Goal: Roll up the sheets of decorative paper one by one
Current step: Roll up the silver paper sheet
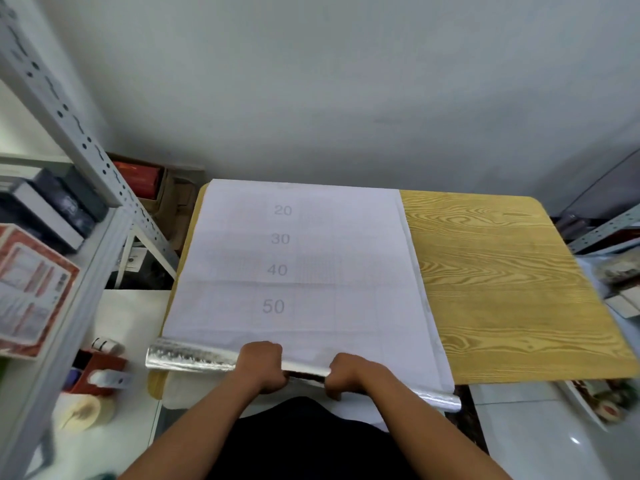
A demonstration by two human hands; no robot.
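- Wide white sheet of decorative paper [301, 265], backing side up with faint grid lines and grey numbers 20 to 50, spread flat over the left part of the wood-grain yellow desk [502, 278].
- Near edge of that sheet wound into a shiny silver foil roll [194, 355] lying across the desk's front edge, its left end jutting past the desk, its right end low at the right.
- Left hand [265, 367] on the roll's middle, fingers curled round it, gripping.
- Right hand [349, 374] just beside the left, fingers likewise curled over the roll, gripping.
- Right half of the desk bare wood grain.
- Grey perforated metal shelf rack [86, 140] at left, holding dark boxes and a red-and-white printed carton [31, 292].
- Roll of beige tape [83, 410] on the white surface below the rack.
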